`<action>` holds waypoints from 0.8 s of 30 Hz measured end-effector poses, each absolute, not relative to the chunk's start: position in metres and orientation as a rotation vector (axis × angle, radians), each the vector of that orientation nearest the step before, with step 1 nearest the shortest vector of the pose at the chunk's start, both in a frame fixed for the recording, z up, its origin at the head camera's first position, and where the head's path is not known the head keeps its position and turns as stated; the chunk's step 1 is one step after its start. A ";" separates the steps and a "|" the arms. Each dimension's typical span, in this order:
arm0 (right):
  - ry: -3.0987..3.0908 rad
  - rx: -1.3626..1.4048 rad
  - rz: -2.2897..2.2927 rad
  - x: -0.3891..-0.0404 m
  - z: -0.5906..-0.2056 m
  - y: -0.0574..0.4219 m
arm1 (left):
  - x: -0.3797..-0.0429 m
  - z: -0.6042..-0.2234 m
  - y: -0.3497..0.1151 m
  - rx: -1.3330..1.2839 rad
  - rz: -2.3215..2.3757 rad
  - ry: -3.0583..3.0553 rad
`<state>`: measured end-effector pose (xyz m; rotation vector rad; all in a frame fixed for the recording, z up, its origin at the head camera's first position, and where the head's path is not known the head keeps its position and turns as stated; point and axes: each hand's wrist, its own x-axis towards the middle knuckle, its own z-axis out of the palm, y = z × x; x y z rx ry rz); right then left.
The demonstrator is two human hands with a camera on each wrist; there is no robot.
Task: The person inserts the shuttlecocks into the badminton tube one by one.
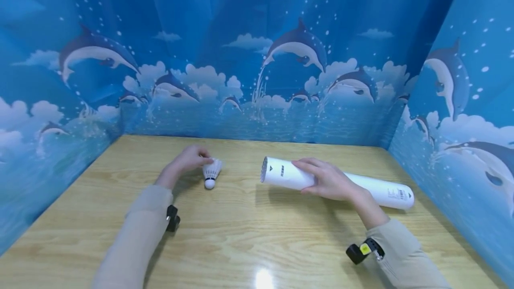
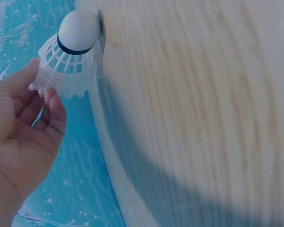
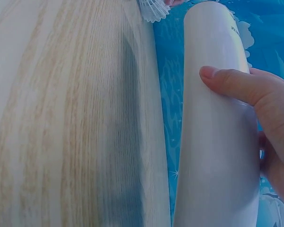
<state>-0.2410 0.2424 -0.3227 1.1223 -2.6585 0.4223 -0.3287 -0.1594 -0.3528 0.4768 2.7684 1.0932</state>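
My left hand [image 1: 192, 158] pinches a white shuttlecock [image 1: 211, 174] by the skirt edge, cork end downward, over the left middle of the table. In the left wrist view the thumb and fingertips grip the mesh skirt of the shuttlecock [image 2: 64, 71], which has a dark band below its round white head. Farther right, my right hand [image 1: 331, 178] grips a long white shuttlecock tube [image 1: 377, 189] around its middle. Its left end, tilted up a little, faces the shuttlecock and shows a round greyish opening. In the right wrist view the thumb lies across the smooth tube [image 3: 217, 156].
A light wood-grain table [image 1: 233, 231] spans the area under both hands. Blue dolphin-print curtains [image 1: 225, 57] stand along its back and sides. Each forearm wears a small black wrist camera, such as the one on the left arm [image 1: 172, 218].
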 end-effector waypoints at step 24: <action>-2.656 1.109 0.406 -0.243 -0.324 0.244 | -0.299 -0.326 -0.145 0.621 1.258 2.653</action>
